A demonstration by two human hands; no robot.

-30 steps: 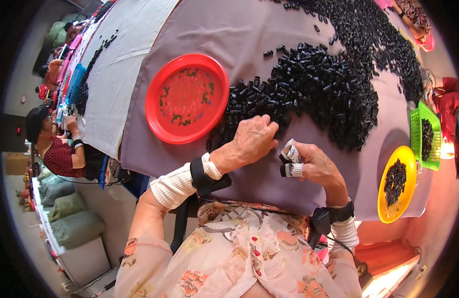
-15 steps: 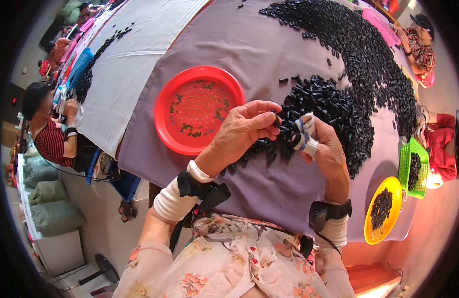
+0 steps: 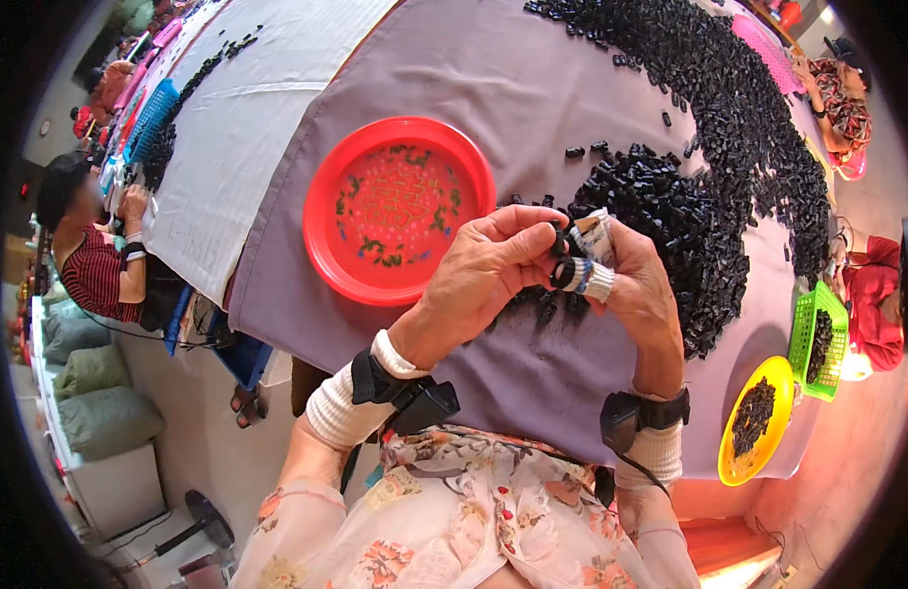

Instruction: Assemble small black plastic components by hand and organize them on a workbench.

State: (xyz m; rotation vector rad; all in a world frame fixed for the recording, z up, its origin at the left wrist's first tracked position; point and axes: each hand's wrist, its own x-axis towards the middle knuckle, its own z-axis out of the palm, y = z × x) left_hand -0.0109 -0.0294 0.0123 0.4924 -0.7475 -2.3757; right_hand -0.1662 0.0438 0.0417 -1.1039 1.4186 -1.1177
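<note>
Above the purple-grey tablecloth, my left hand (image 3: 485, 267) pinches a small black piece (image 3: 561, 242), short and cylinder-like, between thumb and forefinger. My right hand (image 3: 645, 287) wears white cloth finger covers (image 3: 595, 282) with blue and dark marks, and its covered fingertips close on the same piece from the right. Fingers partly hide the piece, so its exact kind does not show. Just beyond both hands lies a heap of similar black pieces (image 3: 650, 211). To the left of my left hand sits a red round basin (image 3: 319, 221) with a flower print inside.
A yellow dish (image 3: 783, 378) with dark bits stands at the right edge, beside a green basket (image 3: 835, 373). More black pieces (image 3: 758, 167) spread toward the far right, near a pink basket (image 3: 763, 51). Other people sit around the table, one in a striped top (image 3: 100, 280).
My right hand has moved left, bringing its covered fingertips from apart to touching the black piece in my left hand. The left hand keeps its pinch.
</note>
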